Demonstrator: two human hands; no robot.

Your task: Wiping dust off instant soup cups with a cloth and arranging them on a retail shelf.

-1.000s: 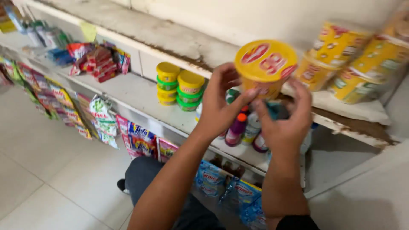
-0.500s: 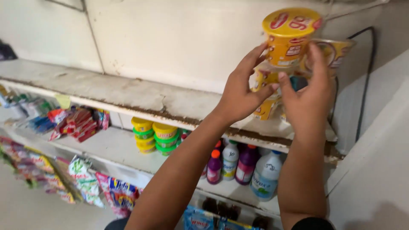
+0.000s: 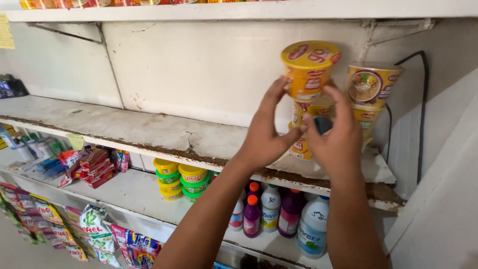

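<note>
A yellow noodle cup (image 3: 309, 68) is at the top of a stack of like cups (image 3: 307, 134) on a worn white shelf (image 3: 164, 134). My left hand (image 3: 266, 129) grips the stack from the left, fingers up to the top cup. My right hand (image 3: 336, 137) presses on it from the right and partly hides the lower cups. Something small and dark (image 3: 322, 124) shows at its fingers; I cannot tell what. A second stack of yellow cups (image 3: 371, 94) stands just to the right against the wall.
A black cable (image 3: 420, 114) runs down the wall at the right. The shelf below carries yellow and green tubs (image 3: 181, 180) and cleaning bottles (image 3: 279, 214). Red packets (image 3: 94, 164) lie further left. Sachet strips (image 3: 94, 234) hang along the lowest edge.
Both hands have lifted the yellow cup from the lower shelf level up onto the stack on the higher shelf. The view has tilted upward.
</note>
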